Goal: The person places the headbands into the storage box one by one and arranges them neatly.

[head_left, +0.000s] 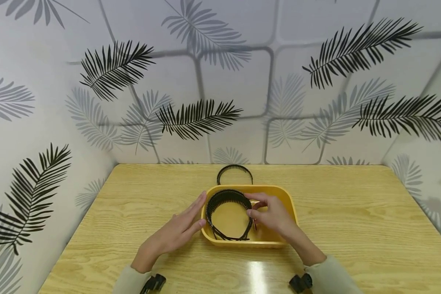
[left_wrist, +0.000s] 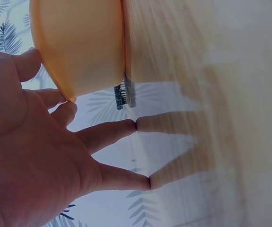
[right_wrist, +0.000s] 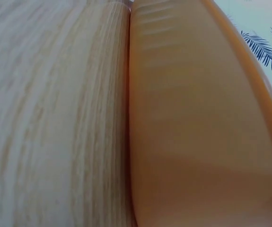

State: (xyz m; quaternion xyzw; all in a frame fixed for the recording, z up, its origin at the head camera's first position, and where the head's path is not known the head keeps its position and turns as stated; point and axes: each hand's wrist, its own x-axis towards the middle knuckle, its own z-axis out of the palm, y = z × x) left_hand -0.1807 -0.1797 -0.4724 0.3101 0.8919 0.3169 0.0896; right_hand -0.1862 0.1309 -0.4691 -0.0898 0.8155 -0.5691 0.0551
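Several black toothed headbands [head_left: 226, 195] sit together as a ring in the left half of a yellow plastic basin [head_left: 242, 243]. My right hand [head_left: 273, 212] reaches inside the basin and pinches the ring's right side between thumb and fingers. Against the basin's left rim rests my left hand [head_left: 178, 230], fingers extended. In the left wrist view, the left hand [left_wrist: 46, 142] has its thumb and some fingertips at the rim, with two other fingers spread down to the tabletop. The basin's outer wall [right_wrist: 197, 118] fills much of the right wrist view, hiding most of the right hand.
Another black toothed headband [head_left: 235, 166] lies on the table just behind the basin, its lower part hidden. A light wood table [head_left: 353, 212] extends to both sides. Behind it rises a wall [head_left: 235, 90] with leaf patterns.
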